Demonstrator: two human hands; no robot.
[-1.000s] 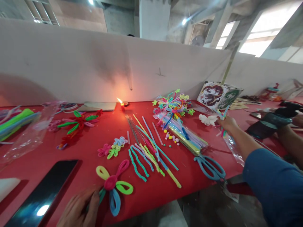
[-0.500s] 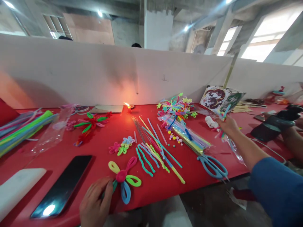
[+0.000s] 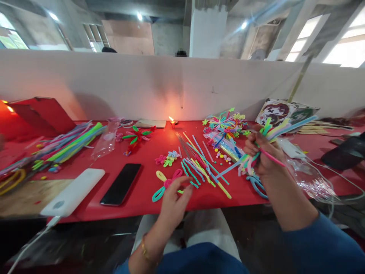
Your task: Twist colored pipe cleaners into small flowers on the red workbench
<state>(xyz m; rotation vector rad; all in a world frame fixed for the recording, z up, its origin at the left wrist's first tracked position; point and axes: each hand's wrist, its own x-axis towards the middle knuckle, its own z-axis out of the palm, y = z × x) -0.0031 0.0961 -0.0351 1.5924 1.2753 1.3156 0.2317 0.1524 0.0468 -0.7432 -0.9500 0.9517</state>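
My right hand [image 3: 264, 150] is closed round a bunch of fuzzy pipe cleaners [image 3: 281, 127] in green, yellow, blue and pink, held above the table's right part. My left hand [image 3: 176, 198] has its thumb and fingers apart, with nothing seen between them. It hovers at a pipe cleaner flower [image 3: 161, 176] with looped yellow, pink and teal petals and hides part of it. Beyond lie several loose pipe cleaners [image 3: 205, 158], some wavy, and small looped flowers [image 3: 169, 159]. Blue-handled scissors [image 3: 255, 184] lie below my right hand, partly hidden.
A lit candle [image 3: 172, 122] burns at the back. A phone [image 3: 121, 184] and a white power bank [image 3: 74, 190] lie left, near a pipe cleaner bundle [image 3: 74, 144]. Pompoms [image 3: 224, 156], finished flowers [image 3: 225, 123], a clear bag [image 3: 308, 177] and a cable are right.
My right hand has come back from the far right, bringing the pipe cleaner bunch nearer. My left hand has let go of the flower's petal and moved right over it. The view has shifted left.
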